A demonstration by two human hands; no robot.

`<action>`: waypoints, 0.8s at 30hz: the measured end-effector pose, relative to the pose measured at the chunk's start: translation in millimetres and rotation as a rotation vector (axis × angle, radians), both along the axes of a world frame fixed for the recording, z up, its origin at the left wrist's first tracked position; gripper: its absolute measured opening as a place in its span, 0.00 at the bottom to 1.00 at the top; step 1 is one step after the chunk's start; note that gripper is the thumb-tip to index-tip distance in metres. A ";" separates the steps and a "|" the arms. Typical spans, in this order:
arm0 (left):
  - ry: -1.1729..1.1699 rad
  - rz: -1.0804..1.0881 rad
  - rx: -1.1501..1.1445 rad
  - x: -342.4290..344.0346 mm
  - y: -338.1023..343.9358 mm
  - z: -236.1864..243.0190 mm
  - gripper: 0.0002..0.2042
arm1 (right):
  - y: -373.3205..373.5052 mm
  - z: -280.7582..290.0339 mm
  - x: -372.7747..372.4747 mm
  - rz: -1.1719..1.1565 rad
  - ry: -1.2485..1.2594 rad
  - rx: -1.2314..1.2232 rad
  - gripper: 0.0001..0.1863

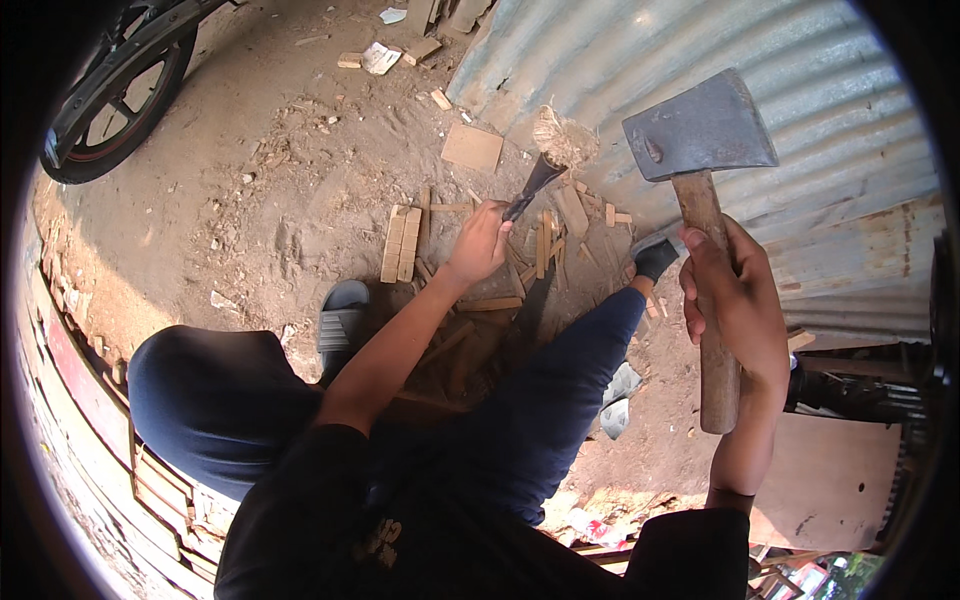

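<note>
Your left hand [480, 243] is closed around the handle of a dark chisel [538, 182]; its wide end is at a frayed wood lump [568, 138], though you can't tell whether they touch. Your right hand [735, 285] grips the axe [700, 130] by its handle, head up, to the right of the lump. The metal sheet [570, 60] stands close beside the lump, hemming in that side. Wood scraps [571, 212] litter the ground [300, 200] between your feet, with a row of blocks [401, 244] left of your left hand and a flat board [472, 148] beyond. A wheel [135, 110] stands well apart, far left.
</note>
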State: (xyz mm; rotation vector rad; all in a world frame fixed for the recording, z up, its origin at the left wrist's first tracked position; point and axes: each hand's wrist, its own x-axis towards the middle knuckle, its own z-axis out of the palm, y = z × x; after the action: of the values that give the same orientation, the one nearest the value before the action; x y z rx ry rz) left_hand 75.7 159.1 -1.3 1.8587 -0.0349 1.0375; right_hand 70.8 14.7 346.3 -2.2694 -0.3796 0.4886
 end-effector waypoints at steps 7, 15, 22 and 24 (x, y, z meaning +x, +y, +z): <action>-0.055 -0.071 0.038 4.6 -14.1 4.4 0.07 | 13.6 49.6 -10.0 -0.189 -0.581 0.476 0.18; 0.013 -0.005 0.027 5.8 -12.2 0.3 0.06 | -9.2 -5.6 -10.8 0.056 -0.023 -0.090 0.16; -0.092 -0.068 0.077 1.7 -16.1 0.8 0.06 | -15.0 39.4 -29.8 -0.148 -0.298 0.374 0.15; -0.046 -0.079 0.042 3.6 -21.6 2.0 0.06 | -11.1 45.5 -28.4 -0.170 -0.413 0.470 0.14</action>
State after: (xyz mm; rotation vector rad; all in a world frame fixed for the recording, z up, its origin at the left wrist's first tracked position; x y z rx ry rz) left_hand 79.3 137.5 0.7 1.8565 -0.1570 1.0314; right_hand 42.4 3.6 391.8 -1.9048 -0.4461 -0.1543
